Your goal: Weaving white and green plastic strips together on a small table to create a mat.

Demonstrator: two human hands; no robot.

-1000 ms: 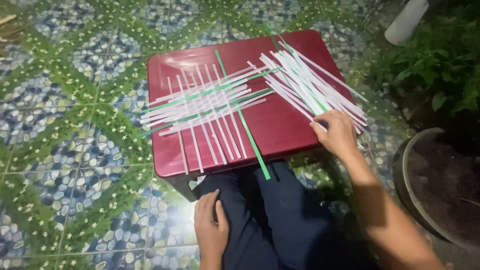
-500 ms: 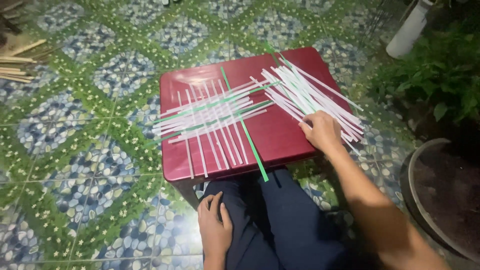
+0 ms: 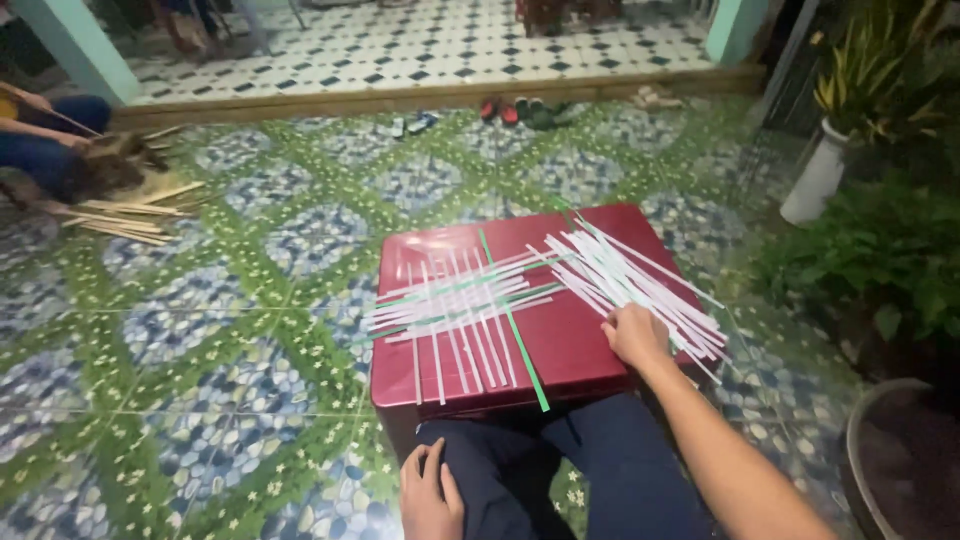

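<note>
We are looking down at a dark red counter (image 3: pixel 590 345) standing on a patterned tile floor (image 3: pixel 200 330); a partly woven mat of white strips (image 3: pixel 455 310) is lying flat across its left half, with one green strip (image 3: pixel 515 320) running through it toward the near edge. A loose bundle of white strips (image 3: pixel 640 285) is fanning across the right half, ends overhanging the far right edge. Our right hand (image 3: pixel 635 338) is resting on the near end of that bundle, fingers curled down onto the strips; we cannot tell whether its grip is closed on one or only pressing. Our left hand (image 3: pixel 430 492) is lying open and flat on the thigh, holding nothing. We are judging the strips to be very light, thin, springy and slick, prone to sliding, so best pinched near one end. At far left another person's arm is working over a heap of bamboo slats (image 3: pixel 125 215); potted plants (image 3: pixel 880 250) are standing at right
</note>
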